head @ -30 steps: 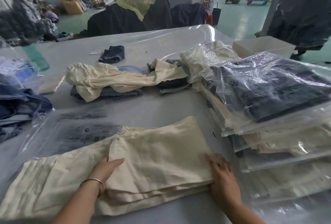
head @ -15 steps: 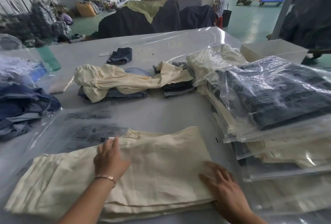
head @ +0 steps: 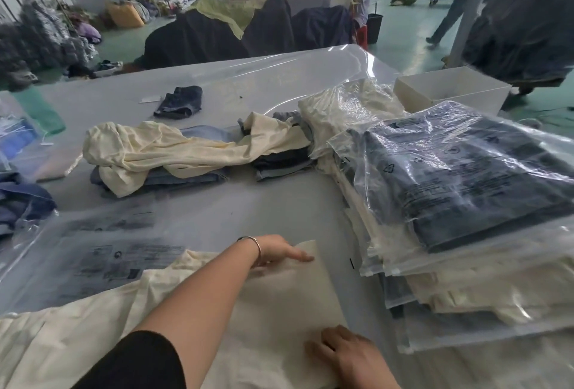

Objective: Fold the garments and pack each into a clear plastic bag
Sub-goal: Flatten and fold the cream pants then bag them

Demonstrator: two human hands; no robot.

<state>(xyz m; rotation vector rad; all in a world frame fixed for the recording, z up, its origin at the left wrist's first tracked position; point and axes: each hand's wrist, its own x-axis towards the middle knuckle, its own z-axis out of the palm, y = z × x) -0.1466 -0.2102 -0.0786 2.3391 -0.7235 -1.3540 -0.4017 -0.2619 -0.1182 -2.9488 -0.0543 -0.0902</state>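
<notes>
A folded cream garment (head: 273, 304) lies flat at the table's near edge. My left hand (head: 279, 250), with a bracelet on the wrist, rests flat on its far right corner, fingers stretched to the right. My right hand (head: 344, 354) presses palm down on the near right edge of the same garment. An empty clear plastic bag (head: 102, 252) with printed text lies flat to the left, partly under the garment. Neither hand grips anything.
A tall stack of bagged garments (head: 459, 189) fills the right side. Loose cream and denim garments (head: 161, 152) lie across the middle of the table. A small dark piece (head: 180, 101) lies farther back. A white box (head: 450, 87) stands at far right; blue clothes (head: 18, 202) at left.
My left hand has slid from the garment's middle to its far right corner. The right hand has moved slightly down its right edge. The camera has leaned closer.
</notes>
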